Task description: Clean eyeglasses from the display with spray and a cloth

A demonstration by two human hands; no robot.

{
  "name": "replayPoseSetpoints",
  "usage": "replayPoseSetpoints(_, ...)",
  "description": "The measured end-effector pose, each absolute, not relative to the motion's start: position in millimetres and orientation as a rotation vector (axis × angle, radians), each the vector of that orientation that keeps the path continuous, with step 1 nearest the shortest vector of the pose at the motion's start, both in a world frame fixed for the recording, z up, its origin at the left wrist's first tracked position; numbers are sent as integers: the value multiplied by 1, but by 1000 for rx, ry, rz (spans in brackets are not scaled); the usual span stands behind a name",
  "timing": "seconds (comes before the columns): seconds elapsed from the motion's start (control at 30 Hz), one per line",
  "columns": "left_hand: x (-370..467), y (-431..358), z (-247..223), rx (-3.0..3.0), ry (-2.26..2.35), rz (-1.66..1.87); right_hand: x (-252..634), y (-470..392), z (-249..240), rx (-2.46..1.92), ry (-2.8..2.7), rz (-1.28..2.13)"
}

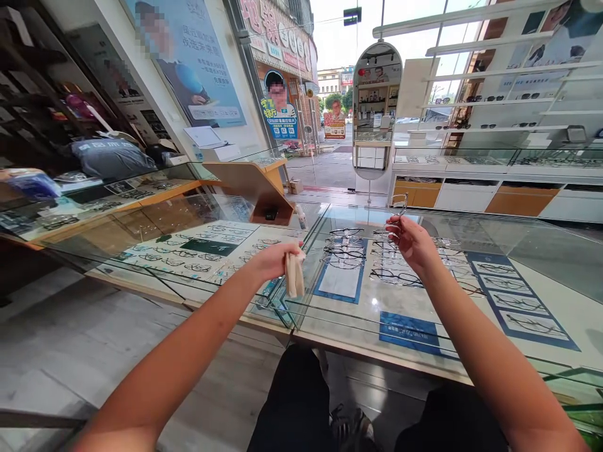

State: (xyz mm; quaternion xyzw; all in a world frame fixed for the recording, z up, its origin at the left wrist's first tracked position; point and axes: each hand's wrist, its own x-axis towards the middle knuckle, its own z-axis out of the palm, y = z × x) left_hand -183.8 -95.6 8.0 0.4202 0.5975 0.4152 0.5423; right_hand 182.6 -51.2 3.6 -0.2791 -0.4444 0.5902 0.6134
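Observation:
My left hand [277, 258] is closed on a folded beige cloth [294, 276], which hangs down over the seam between two glass display cases. To the right, my right hand [409, 240] pinches a pair of eyeglasses [400, 204] and holds it raised above the counter; its thin frame is small and partly hidden by the fingers. Below and around that hand, rows of eyeglasses [396, 277] lie at the glass display case [330, 320]. A stack of dark-rimmed glasses [346, 254] is between my two hands, over a blue-bordered card.
A blue printed card [409, 333] lies near the case's front edge. More frames sit on a long blue panel [522, 295] at right. An oval mirror [377, 110] stands behind the counter. A brown angled board [254, 188] rises over the left case [188, 251].

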Motion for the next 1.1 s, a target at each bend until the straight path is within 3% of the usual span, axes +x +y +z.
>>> replayPoseSetpoints(0.2, -201, -95, -23, 1405, 1882, 1107, 180, -51, 1, -659, -1035, 1352)
replayPoseSetpoints(0.3, -201, -109, -28, 1790, 2091, 779, 180, -52, 1, -658, -1031, 1356)
replayPoseSetpoints(0.4, -193, -117, -30, 1820, 2131, 515, 180, -52, 0, -658, -1015, 1360)
replayPoseSetpoints(0.67, -215, -99, -35, 1729, 1877, 446, 181, -51, -2, -665, -1032, 1357)
replayPoseSetpoints(0.87, -247, -103, -35, 1326, 1705, 781, 180, -51, -3, -654, -1043, 1367)
replayPoseSetpoints(1.1, -294, -105, -35, 1206, 2076, 854, 181, -50, -4, -643, -1047, 1364)
